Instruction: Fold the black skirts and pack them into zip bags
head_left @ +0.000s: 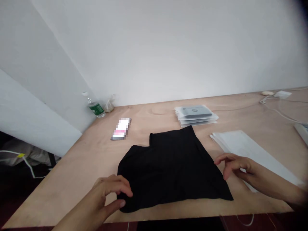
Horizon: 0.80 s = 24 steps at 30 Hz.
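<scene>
A black garment (pixel 168 166), shaped like a pair of shorts, lies spread flat on the wooden table near its front edge. My left hand (pixel 112 194) is at the garment's lower left corner, its curved fingers over the cloth and the thumb apart from them. Beside the right edge of the garment is my right hand (pixel 234 166), fingers loosely bent and apart, the fingertips at or just above the cloth's edge. Neither hand grips the fabric. White plastic bags (pixel 245 144) lie flat in a stack, partly behind my right hand and forearm.
Several packed clear bags with dark contents (pixel 196 115) are piled behind the garment. A phone (pixel 121 129) with a lit screen lies at the left. A water bottle (pixel 95 107) and a small knotted bag (pixel 109 106) stand by the wall. White cables (pixel 267 101) run along the right back.
</scene>
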Each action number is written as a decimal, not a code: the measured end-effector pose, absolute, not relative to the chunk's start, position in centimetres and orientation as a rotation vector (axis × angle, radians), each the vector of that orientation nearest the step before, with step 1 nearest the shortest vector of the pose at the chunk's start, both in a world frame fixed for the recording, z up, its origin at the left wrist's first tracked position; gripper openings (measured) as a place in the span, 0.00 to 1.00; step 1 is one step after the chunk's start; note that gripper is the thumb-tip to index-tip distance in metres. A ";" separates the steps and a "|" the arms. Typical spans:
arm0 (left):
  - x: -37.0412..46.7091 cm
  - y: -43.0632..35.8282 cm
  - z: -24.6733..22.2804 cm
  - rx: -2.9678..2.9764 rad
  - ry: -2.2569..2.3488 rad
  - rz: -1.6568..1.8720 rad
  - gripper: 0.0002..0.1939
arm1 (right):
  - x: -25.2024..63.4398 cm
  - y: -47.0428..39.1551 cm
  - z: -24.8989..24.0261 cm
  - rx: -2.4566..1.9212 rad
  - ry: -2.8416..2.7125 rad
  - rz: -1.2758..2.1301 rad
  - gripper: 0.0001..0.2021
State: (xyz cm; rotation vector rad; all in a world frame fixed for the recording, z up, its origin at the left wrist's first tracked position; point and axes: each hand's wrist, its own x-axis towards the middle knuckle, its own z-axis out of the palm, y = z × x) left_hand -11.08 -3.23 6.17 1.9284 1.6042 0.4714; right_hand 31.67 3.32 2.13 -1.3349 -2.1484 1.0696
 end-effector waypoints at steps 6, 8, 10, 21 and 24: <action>-11.4 -4.0 3.1 1.701 2.226 0.481 0.21 | 25.4 1.8 0.7 -1.390 -2.073 0.668 0.14; -11.0 -4.0 2.0 1.643 2.260 0.445 0.21 | 22.9 1.3 0.0 -1.430 -2.154 0.552 0.16; -10.7 -4.0 1.1 1.631 2.211 0.475 0.20 | 21.3 0.8 -1.0 -1.487 -2.275 0.365 0.20; -11.0 -2.9 1.7 1.671 2.290 0.646 0.16 | 21.8 0.6 -3.0 -1.583 -2.483 0.074 0.35; -9.9 -0.4 2.4 1.532 2.372 0.646 0.18 | 20.5 0.6 -2.8 -1.583 -2.467 0.119 0.32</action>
